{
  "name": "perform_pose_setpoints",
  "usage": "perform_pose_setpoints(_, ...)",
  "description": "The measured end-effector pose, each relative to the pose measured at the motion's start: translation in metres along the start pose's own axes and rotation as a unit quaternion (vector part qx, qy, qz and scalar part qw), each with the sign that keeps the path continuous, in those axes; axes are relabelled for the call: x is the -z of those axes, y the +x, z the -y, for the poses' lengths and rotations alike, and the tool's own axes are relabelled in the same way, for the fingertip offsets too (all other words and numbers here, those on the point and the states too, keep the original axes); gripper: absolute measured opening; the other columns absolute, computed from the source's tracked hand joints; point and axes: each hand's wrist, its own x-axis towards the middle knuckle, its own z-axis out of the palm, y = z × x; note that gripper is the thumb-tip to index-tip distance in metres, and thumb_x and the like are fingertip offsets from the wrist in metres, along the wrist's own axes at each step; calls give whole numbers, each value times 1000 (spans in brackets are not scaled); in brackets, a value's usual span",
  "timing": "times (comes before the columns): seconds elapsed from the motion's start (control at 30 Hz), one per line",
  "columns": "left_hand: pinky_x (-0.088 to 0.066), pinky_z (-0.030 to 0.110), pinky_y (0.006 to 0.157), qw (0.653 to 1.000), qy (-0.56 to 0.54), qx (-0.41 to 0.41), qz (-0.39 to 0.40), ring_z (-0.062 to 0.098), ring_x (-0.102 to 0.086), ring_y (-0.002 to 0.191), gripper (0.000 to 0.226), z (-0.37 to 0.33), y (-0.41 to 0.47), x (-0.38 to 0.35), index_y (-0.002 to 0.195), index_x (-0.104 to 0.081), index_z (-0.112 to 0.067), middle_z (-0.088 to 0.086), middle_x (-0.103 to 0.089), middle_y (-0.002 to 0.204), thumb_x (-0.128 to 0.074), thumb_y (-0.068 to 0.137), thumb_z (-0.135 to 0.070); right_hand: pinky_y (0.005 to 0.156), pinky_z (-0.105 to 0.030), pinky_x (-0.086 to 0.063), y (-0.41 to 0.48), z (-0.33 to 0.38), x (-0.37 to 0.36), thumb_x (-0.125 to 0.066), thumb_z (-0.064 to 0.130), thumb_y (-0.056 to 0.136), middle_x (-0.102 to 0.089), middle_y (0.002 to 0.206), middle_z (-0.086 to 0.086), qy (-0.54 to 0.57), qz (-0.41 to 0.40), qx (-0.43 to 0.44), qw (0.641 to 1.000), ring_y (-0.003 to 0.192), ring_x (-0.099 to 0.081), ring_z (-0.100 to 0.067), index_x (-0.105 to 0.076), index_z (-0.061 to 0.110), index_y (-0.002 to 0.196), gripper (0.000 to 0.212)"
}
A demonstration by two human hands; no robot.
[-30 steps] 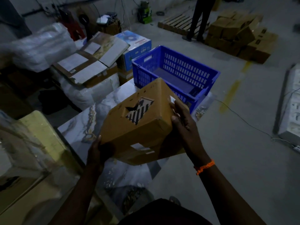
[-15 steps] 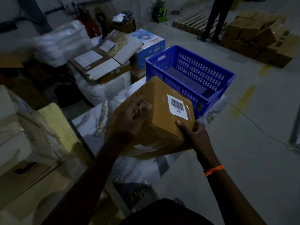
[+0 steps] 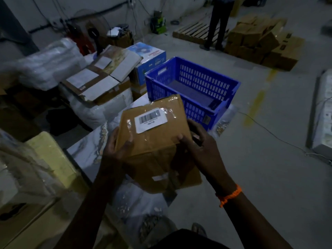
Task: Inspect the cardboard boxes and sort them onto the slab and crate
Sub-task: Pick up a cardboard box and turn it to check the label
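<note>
Head view: near the centre of the picture, both hands are gripping a cardboard box (image 3: 154, 141), tilted so that its taped top face with the white barcode label (image 3: 150, 119) is turning toward the camera. The left hand (image 3: 116, 146) is clasping the box's nine o'clock side, thumb lying across the top face and fingers wrapping out of sight behind. The right hand (image 3: 199, 146), with an orange wristband (image 3: 230, 194) below it, is pinching the three o'clock edge, thumb on top and fingers curling round the side. The box is hanging over the marble-patterned slab (image 3: 86, 151), which is showing at eight o'clock of it; I cannot tell whether the two are touching. The blue crate (image 3: 203, 79) is standing just beyond the box at one o'clock. Farther off at one o'clock a person (image 3: 218, 24) is standing on the floor between a wooden pallet (image 3: 192, 31) and a pile of brown boxes (image 3: 260, 40).
</note>
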Motion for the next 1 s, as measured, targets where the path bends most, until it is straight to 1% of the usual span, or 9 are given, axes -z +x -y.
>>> perform_pose_setpoints(0.2,-43,53,107,965,218,-75,-125,29,-49,134,55,31,13,48,142,-54,-23,8,-51,148,-51,95,-51,108,-25,-47,-6,9,-31,-55,50,103,-47,153,19,11,116,65,991,134,-48,6,-44,34,154,54)
perform_pose_setpoints(0.3,-45,44,107,947,251,-170,-109,30,-54,130,48,22,11,62,135,-62,-16,8,-58,142,-45,98,-42,104,-26,-48,-13,-5,-62,-55,35,107,-58,147,8,-1,174,85,981,128,-56,-2,-56,25,146,41)
perform_pose_setpoints(0.4,-42,45,110,974,188,-105,-65,23,-50,135,64,14,0,63,146,-52,-31,0,-54,148,-35,94,-65,112,-35,-47,-16,-39,-86,-59,48,98,-57,147,4,-84,92,98,987,135,-51,-6,-63,19,139,49)
perform_pose_setpoints(0.5,-45,47,103,980,192,-40,-37,25,-53,129,80,6,-9,74,150,-42,-43,-1,-55,145,-29,82,-83,99,-38,-52,-14,-63,-74,-69,59,89,-57,131,5,-105,-13,13,994,122,-54,-11,-59,18,135,63)
perform_pose_setpoints(0.6,-49,43,92,990,141,6,1,15,-60,109,72,-1,-14,79,137,-39,-62,-12,-58,130,-42,70,-87,109,-43,-45,-7,-94,-47,-80,67,76,-47,151,-3,-134,11,-159,978,137,-47,-22,-41,16,154,101)
perform_pose_setpoints(0.67,-50,45,95,994,109,20,2,19,-59,114,78,1,-12,84,141,-40,-57,-11,-55,136,-55,69,-80,110,-50,-49,-3,-113,-38,-79,80,66,-49,156,-5,-64,44,-239,968,137,-53,-23,-43,21,155,113)
perform_pose_setpoints(0.8,-49,37,87,998,62,28,-10,20,-57,115,76,9,-5,89,147,-41,-44,-9,-53,136,-63,76,-58,86,-39,-63,-5,-120,-43,-77,65,81,-78,114,-1,37,71,-234,969,98,-76,-14,-73,22,123,59)
perform_pose_setpoints(0.93,-50,52,102,998,13,54,-11,25,-56,124,84,34,-3,88,146,-44,-48,-5,-51,147,-68,68,-66,86,-40,-62,-13,-109,-33,-77,57,84,-77,110,7,53,22,-201,978,100,-74,-14,-72,27,120,47)
perform_pose_setpoints(1.0,-55,45,95,997,-26,68,-5,24,-57,122,76,50,-6,72,148,-43,-44,-4,-52,145,-69,77,-58,84,-36,-60,-15,-108,-16,-76,57,84,-73,117,7,44,-6,-199,979,104,-70,-15,-67,30,122,48)
